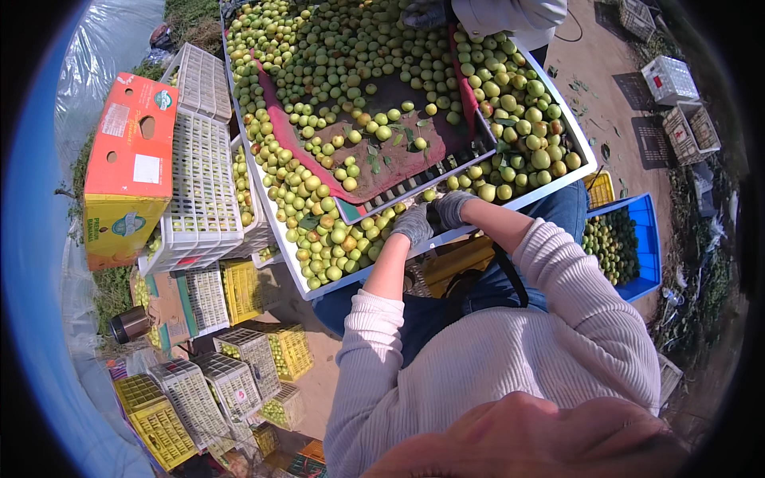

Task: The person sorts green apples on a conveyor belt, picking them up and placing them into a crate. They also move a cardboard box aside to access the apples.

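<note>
My left hand point(413, 225), in a grey knit glove, rests at the near edge of a white-rimmed sorting table point(590, 151). Right beside it is my right hand point(452, 209), gloved the same way. Both are close to the slatted end of a dark inner tray point(426, 174) with red side strips. Round green fruit point(319, 247), some blushed reddish, lies in heaps left of my hands, and more fruit point(518, 119) fills the right side. The fingers of both hands are largely hidden, so whether they hold fruit cannot be made out.
Across the table, another person's gloved hand point(424, 13) reaches over the fruit. To the left stand white crates point(203, 175), a red-and-yellow carton point(127, 167) and several more crates below. A blue bin point(649, 247) of darker fruit sits at the right, with crates point(669, 80) beyond.
</note>
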`<state>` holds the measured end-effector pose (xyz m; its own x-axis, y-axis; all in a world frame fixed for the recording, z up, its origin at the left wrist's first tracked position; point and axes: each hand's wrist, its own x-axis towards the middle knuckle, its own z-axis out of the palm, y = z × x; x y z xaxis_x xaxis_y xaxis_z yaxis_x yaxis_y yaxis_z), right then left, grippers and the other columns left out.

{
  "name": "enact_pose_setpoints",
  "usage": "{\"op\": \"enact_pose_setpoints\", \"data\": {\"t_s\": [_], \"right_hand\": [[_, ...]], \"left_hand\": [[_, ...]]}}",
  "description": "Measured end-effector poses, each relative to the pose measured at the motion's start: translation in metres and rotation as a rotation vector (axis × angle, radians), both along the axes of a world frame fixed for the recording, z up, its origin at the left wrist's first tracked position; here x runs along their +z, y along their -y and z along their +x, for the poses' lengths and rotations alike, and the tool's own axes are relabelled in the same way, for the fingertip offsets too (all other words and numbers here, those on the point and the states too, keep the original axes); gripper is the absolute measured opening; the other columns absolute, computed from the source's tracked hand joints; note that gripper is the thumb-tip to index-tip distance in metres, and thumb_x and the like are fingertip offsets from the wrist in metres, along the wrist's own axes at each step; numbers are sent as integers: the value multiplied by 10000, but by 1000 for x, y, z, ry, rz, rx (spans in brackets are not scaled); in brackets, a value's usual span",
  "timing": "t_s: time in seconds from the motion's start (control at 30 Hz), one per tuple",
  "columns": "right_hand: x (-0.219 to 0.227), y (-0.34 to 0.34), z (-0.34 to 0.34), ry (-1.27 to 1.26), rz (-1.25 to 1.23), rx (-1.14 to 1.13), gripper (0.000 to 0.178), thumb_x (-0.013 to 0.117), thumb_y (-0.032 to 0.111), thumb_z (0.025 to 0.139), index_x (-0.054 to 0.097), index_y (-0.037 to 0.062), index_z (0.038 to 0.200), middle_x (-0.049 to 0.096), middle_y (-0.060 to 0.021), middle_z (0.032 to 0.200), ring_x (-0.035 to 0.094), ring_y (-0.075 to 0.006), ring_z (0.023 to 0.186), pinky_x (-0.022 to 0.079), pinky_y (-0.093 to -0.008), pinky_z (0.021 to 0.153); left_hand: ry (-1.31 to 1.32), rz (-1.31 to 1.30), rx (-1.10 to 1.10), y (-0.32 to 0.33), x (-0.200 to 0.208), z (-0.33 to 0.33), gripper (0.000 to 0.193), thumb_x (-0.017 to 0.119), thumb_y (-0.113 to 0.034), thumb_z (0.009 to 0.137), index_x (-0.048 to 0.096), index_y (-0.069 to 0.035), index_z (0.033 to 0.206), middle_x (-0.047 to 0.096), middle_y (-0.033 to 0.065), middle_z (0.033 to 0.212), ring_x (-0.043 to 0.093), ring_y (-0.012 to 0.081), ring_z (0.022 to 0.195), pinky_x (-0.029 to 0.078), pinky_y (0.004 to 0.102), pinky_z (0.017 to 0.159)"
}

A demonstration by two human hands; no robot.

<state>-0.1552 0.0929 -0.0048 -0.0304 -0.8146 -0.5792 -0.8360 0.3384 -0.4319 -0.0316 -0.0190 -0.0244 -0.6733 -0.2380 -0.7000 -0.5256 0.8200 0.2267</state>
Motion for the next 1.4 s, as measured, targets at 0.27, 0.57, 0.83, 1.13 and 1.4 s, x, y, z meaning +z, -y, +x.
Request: {"op": "enact_pose_setpoints", "data": {"t_s": [0.27,0.57,0.83,1.13,1.4], "right_hand": [[-5,-6,3,557,-145,-220,582,793,259,795,608,58,1308,696,-156,1209,668,-281,1106,497,-384,978],[17,-14,-1,362,-350,-106,402,678,387,856,722,94,1126,712,-214,1089,668,-367,1031,513,-439,921],[58,19,-41,338,-614,-498,491,692,260,870,582,34,1292,661,-230,1165,651,-380,1077,509,-457,963],[52,-59,-195,-846,-558,-668,594,628,353,903,511,140,1445,441,-166,1524,355,-368,1442,335,-498,1166],[43,-61,-167,-835,-403,-710,457,587,387,944,604,122,1315,565,-229,1306,601,-396,1150,502,-512,962]], "left_hand": [[-227,223,243,1,51,27,666,666,-180,901,388,-78,1497,569,288,1365,560,425,1262,457,462,1063],[-705,12,329,-26,57,25,315,620,-358,959,617,-81,1109,704,249,955,673,446,918,529,509,840],[-821,-189,377,43,84,-22,335,500,-300,1028,668,-17,1087,674,236,1064,626,396,1049,488,461,945],[-379,-12,57,3,62,-19,730,498,-647,939,431,-208,1519,516,133,1492,530,340,1326,409,498,1108],[-351,-18,33,-3,68,-44,751,492,-619,951,391,-167,1543,395,117,1594,383,328,1457,239,536,1209]]}}
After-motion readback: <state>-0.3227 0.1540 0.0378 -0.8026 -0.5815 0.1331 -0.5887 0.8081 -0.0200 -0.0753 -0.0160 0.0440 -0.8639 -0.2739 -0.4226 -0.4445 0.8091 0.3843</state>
